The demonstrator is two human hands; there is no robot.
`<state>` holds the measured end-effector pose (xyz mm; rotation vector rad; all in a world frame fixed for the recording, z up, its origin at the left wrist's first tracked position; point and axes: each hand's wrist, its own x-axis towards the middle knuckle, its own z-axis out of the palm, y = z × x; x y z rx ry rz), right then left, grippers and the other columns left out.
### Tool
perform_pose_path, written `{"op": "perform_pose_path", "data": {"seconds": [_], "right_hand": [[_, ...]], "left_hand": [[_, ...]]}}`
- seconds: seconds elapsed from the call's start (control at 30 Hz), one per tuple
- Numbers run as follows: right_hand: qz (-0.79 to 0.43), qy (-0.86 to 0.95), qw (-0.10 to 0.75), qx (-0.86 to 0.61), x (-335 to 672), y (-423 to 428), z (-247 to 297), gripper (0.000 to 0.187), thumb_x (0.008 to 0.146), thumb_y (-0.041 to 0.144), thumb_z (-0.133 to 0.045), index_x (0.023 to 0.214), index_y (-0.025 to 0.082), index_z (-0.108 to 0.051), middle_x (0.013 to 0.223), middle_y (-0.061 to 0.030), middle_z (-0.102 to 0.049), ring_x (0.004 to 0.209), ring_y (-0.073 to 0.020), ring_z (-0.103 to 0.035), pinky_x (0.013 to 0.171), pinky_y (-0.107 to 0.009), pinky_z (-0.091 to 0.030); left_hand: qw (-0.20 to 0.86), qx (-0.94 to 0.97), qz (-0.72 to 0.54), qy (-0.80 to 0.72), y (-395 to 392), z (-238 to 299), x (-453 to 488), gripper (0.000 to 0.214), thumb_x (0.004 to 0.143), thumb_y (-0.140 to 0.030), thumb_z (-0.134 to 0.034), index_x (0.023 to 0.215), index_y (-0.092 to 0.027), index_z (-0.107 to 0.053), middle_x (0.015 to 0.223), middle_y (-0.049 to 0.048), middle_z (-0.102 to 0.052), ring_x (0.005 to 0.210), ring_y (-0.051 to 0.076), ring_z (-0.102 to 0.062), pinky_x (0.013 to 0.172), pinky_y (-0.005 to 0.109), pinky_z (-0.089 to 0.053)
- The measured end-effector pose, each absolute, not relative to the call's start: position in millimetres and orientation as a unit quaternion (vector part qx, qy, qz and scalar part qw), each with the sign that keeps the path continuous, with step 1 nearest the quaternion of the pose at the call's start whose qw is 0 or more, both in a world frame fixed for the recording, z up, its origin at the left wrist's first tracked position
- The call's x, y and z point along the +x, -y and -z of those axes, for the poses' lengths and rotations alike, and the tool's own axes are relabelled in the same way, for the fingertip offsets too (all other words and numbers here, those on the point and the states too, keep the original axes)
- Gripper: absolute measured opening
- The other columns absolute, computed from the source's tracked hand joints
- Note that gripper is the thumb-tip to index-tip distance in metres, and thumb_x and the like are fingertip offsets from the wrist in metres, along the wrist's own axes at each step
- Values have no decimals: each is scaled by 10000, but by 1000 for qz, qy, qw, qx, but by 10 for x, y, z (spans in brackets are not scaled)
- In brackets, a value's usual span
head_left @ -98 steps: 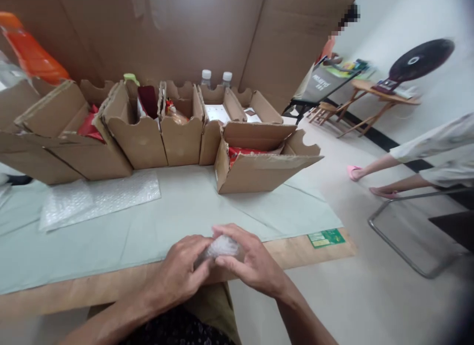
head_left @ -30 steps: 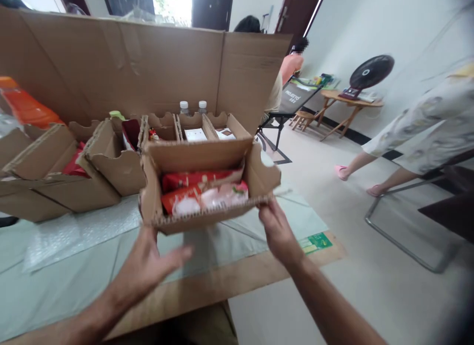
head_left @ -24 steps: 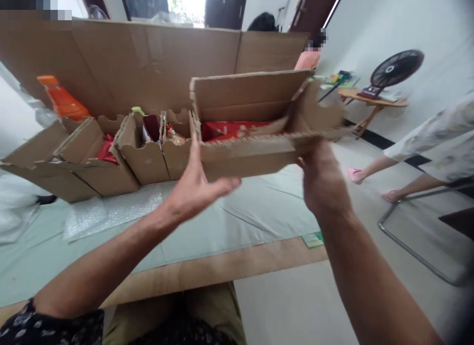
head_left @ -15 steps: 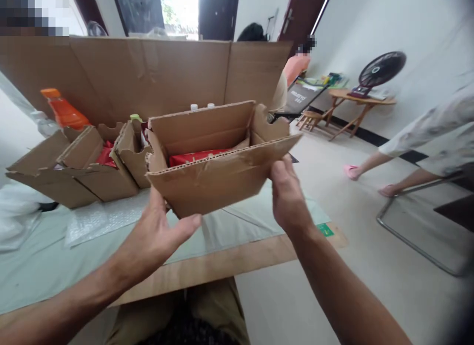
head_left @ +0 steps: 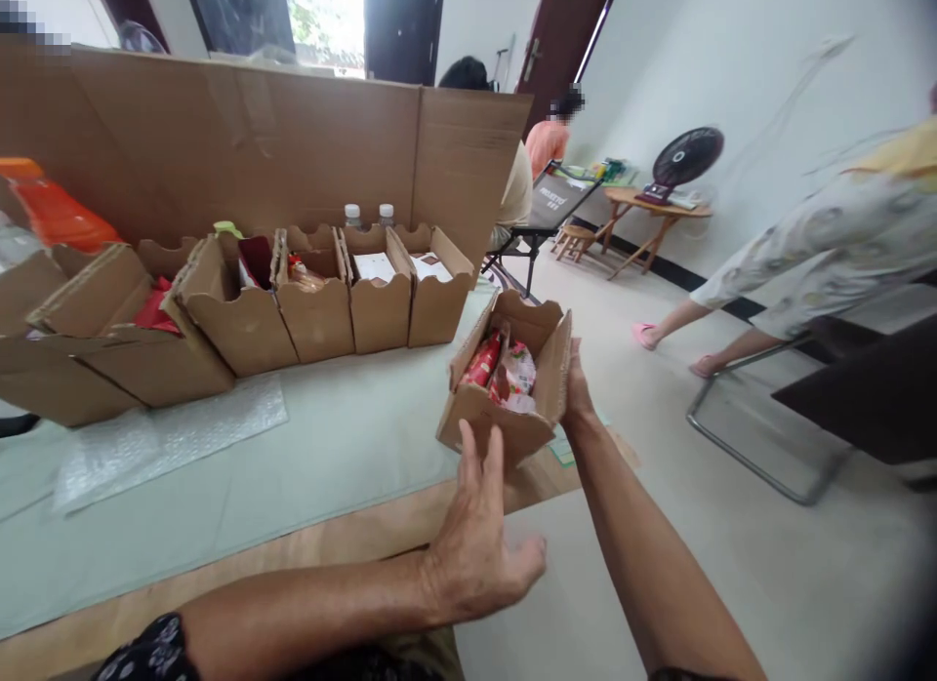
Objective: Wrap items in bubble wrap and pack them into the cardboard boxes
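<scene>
An open-topped cardboard box (head_left: 487, 420) with scalloped rims is at the right end of the table, one end toward me. Inside it are a red packet (head_left: 483, 361) and a pink-and-white packet (head_left: 521, 369). My right hand (head_left: 577, 383) holds the box along its right side, with most of its fingers hidden behind the cardboard. At the near end, my left hand (head_left: 479, 535) is open, fingers stretched up against or just before the box wall and thumb spread to the right. I cannot tell whether the box's underside rests fully on the table.
A row of similar boxes (head_left: 314, 315) with packets stands before a tall cardboard panel (head_left: 314, 144). Bubble wrap (head_left: 176, 437) lies on the pale green cloth (head_left: 351, 418). An orange bottle (head_left: 62, 208) is at left. Other people, a folding chair (head_left: 560, 198) and a fan (head_left: 686, 159) are beyond.
The box has moved right and lower and turned so its end points at me. My left hand has let go of its side and opened. The row of boxes behind now shows.
</scene>
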<state>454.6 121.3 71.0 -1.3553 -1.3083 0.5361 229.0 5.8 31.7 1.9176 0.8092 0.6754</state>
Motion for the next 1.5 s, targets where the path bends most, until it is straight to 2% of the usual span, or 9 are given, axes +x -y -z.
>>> {"op": "perform_pose_path", "data": {"seconds": [0.2, 0.37, 0.47, 0.57, 0.93, 1.17, 1.33, 1.4, 1.5], "right_hand": [[-277, 455, 623, -573, 4719, -396, -179, 815, 826, 847, -511, 1443, 318, -572, 1443, -88, -651, 1403, -356, -556, 1096, -527, -524], [-291, 522, 487, -637, 4497, -125, 261, 586, 700, 662, -812, 1113, 251, -756, 1062, -121, -803, 1030, -378, -747, 885, -508, -623], [-264, 532, 468, -654, 4492, -344, 202, 426, 759, 589, -790, 986, 230, -766, 995, -113, -810, 976, -357, -754, 895, -505, -615], [-254, 517, 501, -646, 4722, -679, 60, 478, 742, 589, -805, 1031, 216, -731, 1074, -114, -797, 1025, -345, -737, 919, -498, -602], [-386, 556, 489, -549, 5445, -2338, -196, 592, 581, 486, -925, 1060, 208, -716, 1104, -75, -801, 1029, -271, -728, 971, -437, -582], [-372, 566, 483, -555, 5383, -2931, -196, 259, 884, 384, -762, 1006, 158, -723, 1050, -43, -786, 1017, -211, -733, 955, -407, -586], [-269, 521, 522, -619, 5195, -2596, -126, 420, 710, 399, -816, 1061, 187, -726, 1072, -90, -796, 1029, -292, -716, 980, -492, -557], [-174, 484, 563, -647, 5001, -2353, -157, 397, 771, 426, -747, 1083, 184, -709, 1074, -116, -779, 1042, -310, -706, 1015, -546, -522], [-49, 517, 574, -633, 4549, -2128, -388, 362, 871, 424, -644, 1164, 219, -697, 950, -70, -765, 881, -260, -721, 918, -469, -568]], "left_hand": [[407, 761, -352, -363, -397, -140, 1801, 853, 829, -159, -574, 1619, -256, -267, 1686, 146, -314, 1566, 354, -312, 1273, 604, -301], [420, 773, -326, -347, -756, -2, 1968, 925, 839, -257, -602, 1653, -217, -164, 1706, 165, -271, 1551, 369, -327, 1250, 602, -337], [420, 802, -311, -289, -945, -4, 2307, 1002, 815, -288, -616, 1661, -161, -95, 1712, 188, -255, 1570, 371, -286, 1269, 575, -311], [393, 831, -271, -285, -1169, 17, 2471, 1004, 787, -252, -611, 1657, -151, -121, 1708, 195, -270, 1576, 362, -281, 1276, 565, -295], [224, 909, -159, -313, -1182, 359, 2206, 595, 909, -315, -618, 1486, -207, -518, 1607, 163, -479, 1528, 357, -389, 1258, 651, -261], [215, 912, -152, -314, -1202, 338, 2237, 538, 920, -362, -647, 1423, -185, -576, 1612, 166, -471, 1532, 353, -381, 1275, 613, -270], [230, 907, -159, -314, -1220, 355, 2235, 548, 925, -419, -646, 1421, -195, -579, 1620, 158, -463, 1534, 347, -376, 1280, 600, -270], [240, 905, -166, -309, -1231, 359, 2238, 554, 926, -434, -644, 1421, -194, -579, 1617, 158, -466, 1527, 345, -384, 1282, 590, -269], [248, 903, -178, -303, -1246, 368, 2234, 548, 922, -425, -646, 1407, -176, -591, 1605, 170, -476, 1519, 353, -389, 1285, 590, -254]]}}
